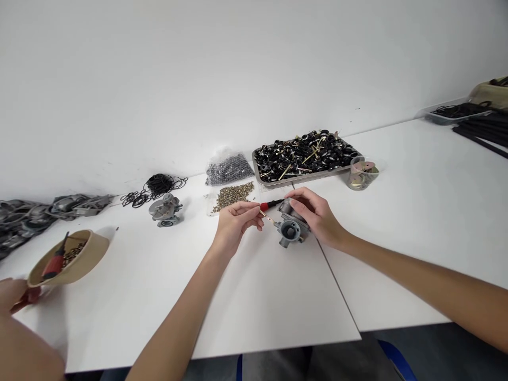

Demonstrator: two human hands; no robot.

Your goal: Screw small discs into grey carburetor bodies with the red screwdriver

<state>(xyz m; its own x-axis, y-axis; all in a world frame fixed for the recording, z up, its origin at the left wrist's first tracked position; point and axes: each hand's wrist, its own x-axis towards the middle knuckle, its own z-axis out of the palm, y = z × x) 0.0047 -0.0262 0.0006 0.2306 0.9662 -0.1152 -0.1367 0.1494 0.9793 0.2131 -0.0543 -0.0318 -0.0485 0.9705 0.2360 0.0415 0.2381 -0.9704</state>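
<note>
A grey metal carburetor (290, 229) sits on the white table in front of me. My right hand (315, 211) is closed around its upper right side, fingers over the top. My left hand (238, 221) pinches a thin brass-coloured strip (264, 214) at the carburetor's left edge, its far end by the carburetor body. Just behind my left fingertips is a red-and-black screwdriver (270, 204); whether my fingers touch it I cannot tell. A pile of small brass screws (234, 195) lies on a clear sheet beyond my left hand.
A metal tray (307, 175) of black parts stands behind, beside a clear cup (363, 177) and a bag of dark parts (229, 169). Another carburetor (164, 210), black rings (160, 183) and a tan bowl (89, 256) are left. Another person's arm (27, 344) reaches in lower left.
</note>
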